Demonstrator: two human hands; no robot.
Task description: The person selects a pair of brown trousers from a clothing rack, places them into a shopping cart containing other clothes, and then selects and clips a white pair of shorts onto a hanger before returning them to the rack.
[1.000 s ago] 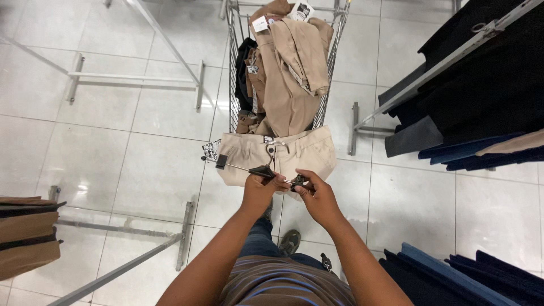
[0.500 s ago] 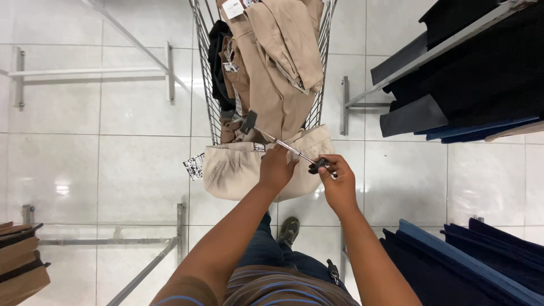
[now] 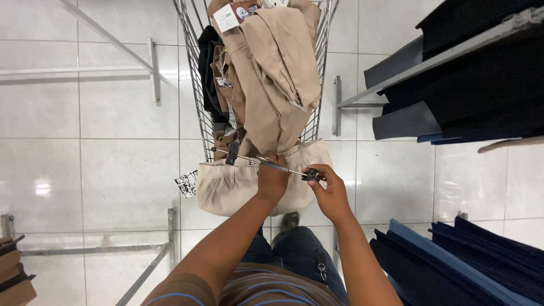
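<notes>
Just below the wire cart [image 3: 199,122], your left hand [image 3: 272,180] gripped the clip hanger [image 3: 262,162] across the beige trousers [image 3: 226,187] while your right hand [image 3: 330,191] pinched, it seemed, its end clip [image 3: 310,175], so opening that clip came next.

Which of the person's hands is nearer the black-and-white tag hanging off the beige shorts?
Left. The left hand grips the clip hanger over the beige shorts, nearer the tag; the right hand pinches the hanger's far clip.
</notes>
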